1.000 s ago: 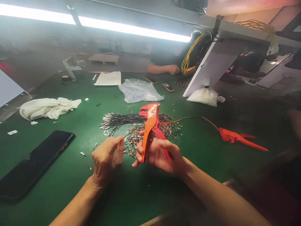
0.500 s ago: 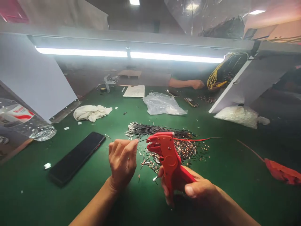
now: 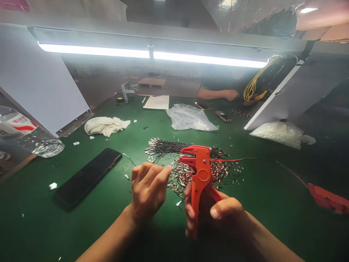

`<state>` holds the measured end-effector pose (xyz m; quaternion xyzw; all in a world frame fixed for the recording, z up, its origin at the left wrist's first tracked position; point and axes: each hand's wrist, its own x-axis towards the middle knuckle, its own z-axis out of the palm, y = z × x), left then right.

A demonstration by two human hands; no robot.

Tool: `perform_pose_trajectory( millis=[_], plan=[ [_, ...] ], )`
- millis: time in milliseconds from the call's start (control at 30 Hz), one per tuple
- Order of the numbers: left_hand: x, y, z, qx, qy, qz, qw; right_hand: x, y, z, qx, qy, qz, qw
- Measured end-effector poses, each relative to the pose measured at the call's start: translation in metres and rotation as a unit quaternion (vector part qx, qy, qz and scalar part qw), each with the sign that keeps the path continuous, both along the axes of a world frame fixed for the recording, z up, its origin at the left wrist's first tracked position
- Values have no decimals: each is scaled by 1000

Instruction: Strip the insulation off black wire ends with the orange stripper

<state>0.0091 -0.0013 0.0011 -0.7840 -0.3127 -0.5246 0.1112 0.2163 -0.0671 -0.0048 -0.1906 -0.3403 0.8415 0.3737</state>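
Note:
My left hand (image 3: 149,185) is closed in a pinch around a thin dark wire (image 3: 131,160), whose pale tip pokes out on the left of the knuckles. Wrapped round the handles of a red-orange wire stripper (image 3: 202,173) is my right hand (image 3: 229,211). The stripper's jaws point left, stand apart, and have a gap to my left fingertips. Behind the tool lies a bundle of black wires (image 3: 170,147) with silvery terminal ends. A pile of cut wire scraps (image 3: 185,176), coppery and black, is spread beneath the jaws, partly hidden by the stripper.
A black phone (image 3: 88,178) lies at left, near a plastic bottle (image 3: 25,131) and a white cloth (image 3: 106,126). Beyond are a clear plastic bag (image 3: 191,117) and a notepad (image 3: 156,102). A red strip (image 3: 328,198) lies right. Another person's forearm (image 3: 216,94) rests across the table.
The wire end that was at the stripper's jaws is no longer there. The stripper has shifted right and up, its jaws wider apart. My left hand has moved slightly right.

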Motion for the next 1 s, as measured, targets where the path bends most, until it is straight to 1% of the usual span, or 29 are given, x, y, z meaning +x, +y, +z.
perform_pose_trajectory(
  millis=[67, 133, 233, 367, 433, 567, 700, 800, 933, 1000],
  plan=[
    [4, -4, -3, -11, 15, -32, 999, -1, 0, 2, -29, 15, 20, 999],
    [6, -7, -4, -15, 22, -50, 998, -3, -1, 2, -48, 35, 48, 997],
    [7, -7, -6, -14, 20, -55, 998, -5, -3, -3, -58, 67, 81, 993],
    [9, -9, -9, -8, 34, -81, 996, -9, -7, -11, -60, 85, 97, 990],
    [11, -10, -11, -8, 38, -83, 996, -10, -8, -12, -68, 99, 108, 987],
    [13, -10, -11, -22, 47, -68, 996, -10, -8, -7, -77, 128, 105, 983],
    [12, -8, -11, -23, 66, -50, 996, -10, -8, 0, -79, 104, 93, 987],
    [11, -9, -11, -7, 71, -51, 996, -11, -8, 1, -92, 93, 87, 988],
    [13, -11, -13, 5, 67, -63, 996, -15, -7, -3, -98, 165, 97, 977],
    [14, -12, -13, 7, 65, -66, 996, -15, -7, -6, -90, 183, 102, 974]
  ],
)
